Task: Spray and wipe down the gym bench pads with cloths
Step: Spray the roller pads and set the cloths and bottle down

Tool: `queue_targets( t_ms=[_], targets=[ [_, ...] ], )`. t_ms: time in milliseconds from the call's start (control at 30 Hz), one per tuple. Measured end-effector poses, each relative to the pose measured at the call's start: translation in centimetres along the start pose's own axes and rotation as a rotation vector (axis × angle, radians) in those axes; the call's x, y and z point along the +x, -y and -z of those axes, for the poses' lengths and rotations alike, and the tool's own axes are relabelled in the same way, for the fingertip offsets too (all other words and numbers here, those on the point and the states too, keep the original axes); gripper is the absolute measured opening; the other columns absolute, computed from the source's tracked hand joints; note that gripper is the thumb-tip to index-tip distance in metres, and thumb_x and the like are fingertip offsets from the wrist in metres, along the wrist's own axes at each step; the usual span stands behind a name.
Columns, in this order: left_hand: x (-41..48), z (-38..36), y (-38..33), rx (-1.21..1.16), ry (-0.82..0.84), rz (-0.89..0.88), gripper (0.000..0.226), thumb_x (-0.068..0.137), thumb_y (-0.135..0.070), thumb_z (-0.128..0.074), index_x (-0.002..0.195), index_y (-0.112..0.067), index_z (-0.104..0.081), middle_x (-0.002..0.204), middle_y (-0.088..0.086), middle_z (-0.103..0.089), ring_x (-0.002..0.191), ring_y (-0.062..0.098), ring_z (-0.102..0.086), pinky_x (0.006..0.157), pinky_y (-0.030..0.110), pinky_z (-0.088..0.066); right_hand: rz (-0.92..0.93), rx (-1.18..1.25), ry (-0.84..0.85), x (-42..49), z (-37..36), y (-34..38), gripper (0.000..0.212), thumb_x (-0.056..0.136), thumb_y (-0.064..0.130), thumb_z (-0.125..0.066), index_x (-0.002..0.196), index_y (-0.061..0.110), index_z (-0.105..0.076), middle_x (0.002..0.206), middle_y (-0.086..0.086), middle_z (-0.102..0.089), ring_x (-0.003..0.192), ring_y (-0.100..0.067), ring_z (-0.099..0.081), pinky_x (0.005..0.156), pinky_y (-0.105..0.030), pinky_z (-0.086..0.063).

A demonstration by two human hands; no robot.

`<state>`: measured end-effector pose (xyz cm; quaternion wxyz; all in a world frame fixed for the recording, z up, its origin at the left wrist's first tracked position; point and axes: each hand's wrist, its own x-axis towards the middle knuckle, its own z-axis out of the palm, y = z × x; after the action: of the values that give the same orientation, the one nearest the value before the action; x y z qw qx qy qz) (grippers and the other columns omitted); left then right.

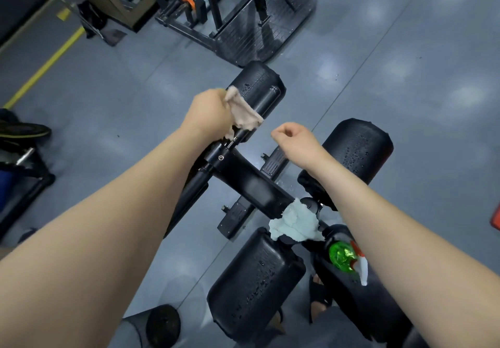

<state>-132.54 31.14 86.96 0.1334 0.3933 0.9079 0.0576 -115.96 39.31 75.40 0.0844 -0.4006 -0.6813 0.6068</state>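
Upper roller pad (261,85), wet with droplets, lies at upper centre of frame, long axis running down-left. Left hand (211,114) is nearer, at its left flank, grip closed on the beige cloth (243,112) touching the pad. Right hand (295,139): fingers curled, empty.

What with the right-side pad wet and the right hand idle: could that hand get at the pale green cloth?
Probably yes. The right hand holds nothing, and the pale green cloth lies uncovered on the bench frame, nearer the person than the hand; pulling back should reach it.
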Motion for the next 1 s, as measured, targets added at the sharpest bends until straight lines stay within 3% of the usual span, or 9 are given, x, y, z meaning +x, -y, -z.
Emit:
queue_targets(
  t_ms=[100,200,267,333,467,567,800,900,1000],
  targets=[
    [0.6,1.2,-1.3,-0.154,-0.181,-0.038,0.030,0.094,0.002,-0.037,0.114,-0.006,-0.057,0.094,0.011,-0.064,0.075,0.027,-0.063,0.060,0.032,-0.051,-0.065,0.032,-0.014,0.0,0.5,-0.8,0.021,0.093,0.032,-0.052,0.095,0.018,-0.067,0.090,-0.003,-0.072,0.076,-0.019,-0.065,0.080,-0.038,-0.057],
    [0.5,-0.8,-2.5,-0.131,-0.029,-0.141,0.039,0.100,-0.008,-0.038,0.137,-0.011,-0.050,0.122,0.014,-0.063,0.102,0.038,-0.067,0.086,0.040,-0.055,-0.100,0.048,0.009,-0.2,0.7,-1.7,0.019,0.091,0.029,-0.054,0.090,0.015,-0.066,0.086,-0.001,-0.072,0.080,-0.018,-0.063,0.082,-0.039,-0.057],
    [-0.1,-3.7,-3.0,0.012,0.209,-0.147,0.056,0.108,-0.031,-0.038,0.154,-0.003,-0.026,0.152,0.021,-0.042,0.139,0.036,-0.045,0.111,0.036,-0.036,-0.114,0.061,0.014,-0.3,0.7,-2.3,0.016,0.092,0.029,-0.057,0.088,0.018,-0.068,0.083,0.008,-0.071,0.077,-0.012,-0.064,0.085,-0.039,-0.057],
    [-0.4,-5.7,-3.1,0.030,0.263,-0.152,0.073,0.109,-0.044,-0.032,0.160,0.000,-0.004,0.166,0.021,-0.014,0.153,0.034,-0.017,0.121,0.039,-0.016,-0.118,0.089,0.015,-0.3,0.9,-2.6,0.015,0.093,0.029,-0.057,0.085,0.022,-0.067,0.079,0.011,-0.070,0.071,-0.004,-0.064,0.085,-0.036,-0.056],
    [0.7,-6.3,-2.0,0.024,0.167,-0.125,0.064,0.109,-0.038,-0.032,0.161,-0.008,-0.009,0.159,0.023,-0.025,0.142,0.039,-0.035,0.112,0.046,-0.031,-0.117,0.121,0.012,0.2,1.3,-2.7,0.018,0.093,0.027,-0.052,0.089,0.024,-0.070,0.079,0.010,-0.072,0.072,-0.003,-0.065,0.085,-0.037,-0.057],
    [1.4,-7.2,-2.2,0.072,0.100,-0.092,0.052,0.107,-0.041,-0.041,0.142,-0.002,-0.034,0.139,0.024,-0.043,0.118,0.042,-0.056,0.092,0.043,-0.044,-0.110,0.146,0.012,0.6,1.6,-2.2,0.021,0.091,0.027,-0.050,0.091,0.024,-0.071,0.079,0.008,-0.073,0.076,-0.012,-0.065,0.086,-0.042,-0.059],
    [5.4,-7.8,-3.7,0.204,0.079,-0.136,0.053,0.106,-0.047,-0.041,0.122,0.004,-0.040,0.112,0.025,-0.065,0.101,0.040,-0.063,0.071,0.038,-0.038,-0.064,0.186,-0.034,2.6,2.2,-1.4,0.024,0.096,0.021,-0.044,0.093,0.023,-0.068,0.083,0.004,-0.069,0.066,-0.009,-0.062,0.071,-0.033,-0.057],
    [6.8,-7.3,-4.5,0.039,0.115,-0.126,0.057,0.106,-0.052,-0.038,0.122,0.003,-0.045,0.107,0.020,-0.067,0.100,0.037,-0.064,0.077,0.041,-0.045,0.029,-0.099,-0.073,3.2,2.8,-1.2,0.021,0.098,0.022,-0.045,0.093,0.026,-0.066,0.083,0.012,-0.068,0.063,0.000,-0.060,0.061,-0.018,-0.048],
    [7.7,-7.8,-5.2,-0.026,0.098,-0.129,0.057,0.107,-0.052,-0.034,0.122,0.002,-0.045,0.108,0.020,-0.066,0.099,0.036,-0.062,0.076,0.040,-0.044,0.127,-0.468,-0.046,3.4,3.3,-2.0,0.020,0.098,0.022,-0.046,0.097,0.018,-0.065,0.098,0.002,-0.070,0.089,-0.022,-0.061,0.079,-0.031,-0.050]
  ],
)
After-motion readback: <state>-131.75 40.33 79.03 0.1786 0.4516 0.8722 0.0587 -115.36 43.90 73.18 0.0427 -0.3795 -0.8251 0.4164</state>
